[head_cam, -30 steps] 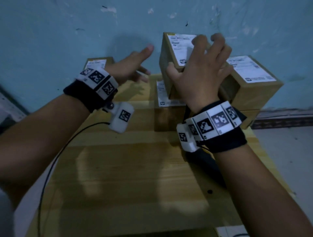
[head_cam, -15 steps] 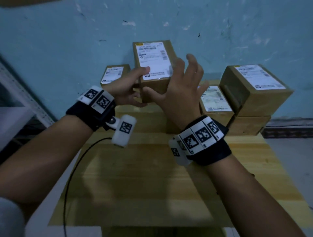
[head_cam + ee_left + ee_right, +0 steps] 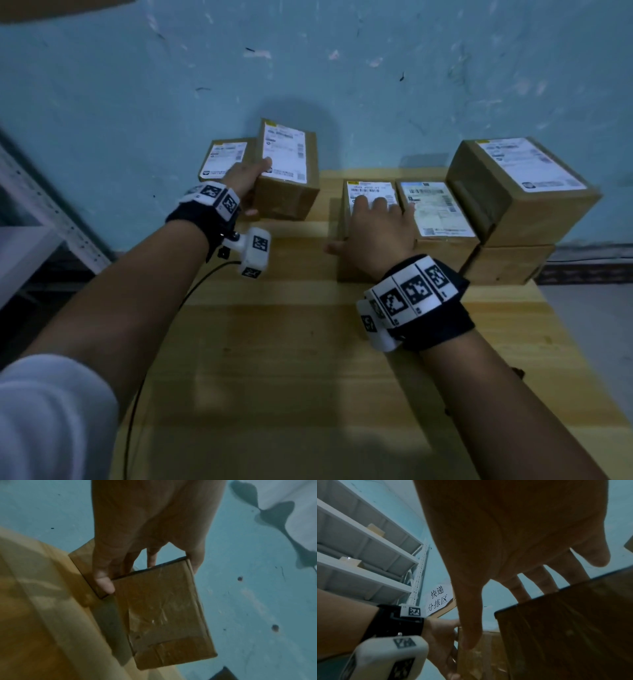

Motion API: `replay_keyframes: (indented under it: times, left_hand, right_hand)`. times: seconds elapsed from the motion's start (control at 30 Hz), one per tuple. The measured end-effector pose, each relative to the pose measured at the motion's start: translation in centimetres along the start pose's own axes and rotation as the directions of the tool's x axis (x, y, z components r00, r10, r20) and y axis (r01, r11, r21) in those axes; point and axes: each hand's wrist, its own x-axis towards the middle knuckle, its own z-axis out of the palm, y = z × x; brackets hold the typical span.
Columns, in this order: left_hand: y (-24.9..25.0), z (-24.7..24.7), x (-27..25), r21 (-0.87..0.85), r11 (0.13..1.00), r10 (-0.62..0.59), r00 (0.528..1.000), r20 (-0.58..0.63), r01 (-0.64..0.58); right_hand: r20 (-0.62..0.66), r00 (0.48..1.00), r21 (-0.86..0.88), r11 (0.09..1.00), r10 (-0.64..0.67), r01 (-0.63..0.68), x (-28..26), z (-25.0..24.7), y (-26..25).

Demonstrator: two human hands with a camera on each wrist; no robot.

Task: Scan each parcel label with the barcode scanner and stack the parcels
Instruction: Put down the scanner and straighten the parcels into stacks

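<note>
Fingers of the left hand are clamping a parcel: thumb lying on its label, other fingers wrapping its near side, seen also from the left wrist. This parcel is sitting at the table's far edge by the blue wall, just beside a smaller box on its left.

Right hand is lying flat, fingers straight and slightly apart, pressing on the label of a low parcel; thumb is reaching down its left side.

Another flat parcel is touching that one on the right. Further right, a big box is resting on a lower box.

Grey shelving is standing to the left, holding two small boxes. Whether a scanner is anywhere on the table, I cannot tell.
</note>
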Motion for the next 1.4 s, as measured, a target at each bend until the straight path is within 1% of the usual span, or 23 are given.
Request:
replay_keyframes:
  times: [0.17,0.3,0.37,0.43,0.53,0.6,0.63,0.67,0.7,0.73,0.8,0.83,0.87,0.93,1.0,1.03,1.1,1.2,1.3,1.4]
  left_hand:
    - [-1.0,1.6,0.9,-0.053,0.997,-0.049,0.999,0.024,0.050]
    - [-2.2,1.9,1.6,-0.017,0.997,-0.079,0.997,-0.009,0.079]
    - [-2.7,2.1,1.7,-0.023,0.995,-0.097,0.995,-0.003,0.097]
    - [-2.9,2.4,1.6,-0.015,0.995,-0.101,0.995,-0.004,0.101]
    - [-2.9,2.5,1.9,0.107,0.992,-0.056,0.997,-0.052,0.062]
    - [-2.9,2.4,2.2,0.194,0.981,0.018,0.996,-0.086,-0.001]
    - [-2.9,2.4,2.1,0.238,0.970,0.077,0.993,-0.088,-0.055]
    - [-3.0,2.4,1.9,0.300,0.946,0.150,0.986,-0.078,-0.120]
    - [-3.1,2.4,1.6,0.391,0.901,0.229,0.971,-0.065,-0.186]
    - [-3.1,2.5,1.1,0.505,0.833,0.294,0.954,-0.055,-0.227]
    - [-2.8,2.4,0.3,0.711,0.664,0.379,0.924,-0.054,-0.231]
    - [-2.6,2.2,0.1,0.769,0.600,0.402,0.914,-0.052,-0.219]
    - [-2.4,1.8,0.3,0.804,0.560,0.399,0.916,-0.048,-0.202]
    - [-2.3,1.0,1.3,0.859,0.492,0.323,0.946,-0.028,-0.143]
    - [-2.1,-0.1,2.4,0.912,0.400,0.235,0.972,-0.009,-0.088]
    - [-2.1,-0.5,2.8,0.930,0.359,0.212,0.977,0.003,-0.080]
    - [-2.1,-1.0,3.7,0.947,0.308,0.201,0.979,0.031,-0.093]
    - [-2.1,-1.2,4.4,0.958,0.265,0.223,0.974,0.045,-0.105]
    - [-1.8,-1.0,4.7,0.964,0.240,0.260,0.964,0.052,-0.117]
    - [-1.6,-1.1,4.8,0.973,0.190,0.284,0.956,0.070,-0.128]
  right_hand:
    - [0.046,0.999,-0.011,1.000,-0.016,0.017,0.0,-0.3,-0.1]
    - [0.018,0.999,0.008,1.000,-0.029,0.029,-0.1,0.3,-0.1]
    - [0.009,0.999,0.030,0.999,-0.041,0.041,-0.1,0.6,-0.1]
    - [-0.031,0.998,0.032,0.998,-0.050,0.051,-0.1,1.0,-0.1]
    - [-0.081,0.995,0.022,0.998,-0.054,0.056,0.0,1.4,-0.2]
    - [-0.100,0.993,0.015,0.998,-0.060,0.062,0.0,1.7,-0.1]
    - [-0.114,0.992,0.011,0.998,-0.062,0.064,0.0,1.7,-0.1]
    - [-0.126,0.990,0.007,0.998,-0.064,0.065,0.0,1.8,-0.1]
    - [-0.138,0.988,0.002,0.998,-0.065,0.066,0.1,1.9,0.0]
    - [-0.145,0.987,-0.002,0.998,-0.070,0.070,0.1,2.1,0.0]
    - [-0.147,0.987,0.000,0.998,-0.068,0.069,0.1,2.2,0.0]
    - [-0.161,0.985,-0.004,0.998,-0.064,0.064,0.1,2.3,-0.1]
    - [-0.185,0.980,-0.012,0.998,-0.070,0.069,0.2,2.5,-0.1]
    - [-0.221,0.973,-0.022,0.997,-0.072,0.069,0.2,2.5,-0.1]
    - [-0.203,0.977,-0.037,0.998,-0.064,0.058,0.2,2.7,-0.3]
    - [-0.200,0.979,-0.045,0.998,-0.051,0.043,0.2,2.5,-0.4]
    - [-0.242,0.969,-0.044,0.998,-0.045,0.035,0.3,2.2,-0.2]
    - [-0.171,0.980,0.017,0.994,-0.099,0.104,0.4,2.7,0.2]
    - [-0.188,0.978,0.014,0.996,-0.086,0.090,0.2,2.7,0.4]
    - [-0.158,0.984,0.018,0.996,-0.080,0.084,0.1,2.5,0.2]
